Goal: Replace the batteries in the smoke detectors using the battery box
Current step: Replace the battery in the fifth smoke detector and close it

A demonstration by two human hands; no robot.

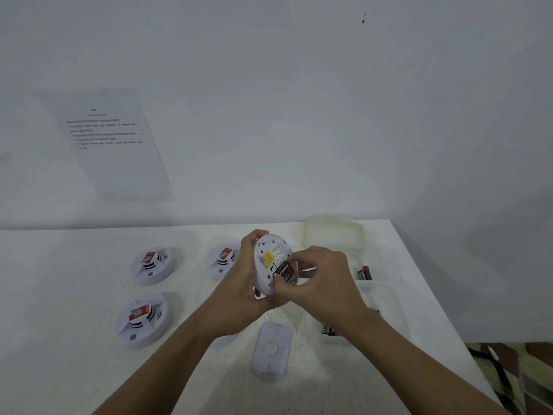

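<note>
Here, above the detached cover (271, 350) on the bench (74, 310), the left hand (244, 290) grips a tilted smoke detector (270, 265) while the right hand (321, 278) pinches its battery (283, 269); a slip could drop it short of the battery box (386, 298) just beyond.

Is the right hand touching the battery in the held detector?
Touching. In the head view the right hand has its fingers pinched on the dark battery seated in the back of the smoke detector, which the left hand holds.

bare table (74, 369) front left; detectors (152, 265) crowd the left, battery box (386, 298) right.
</note>
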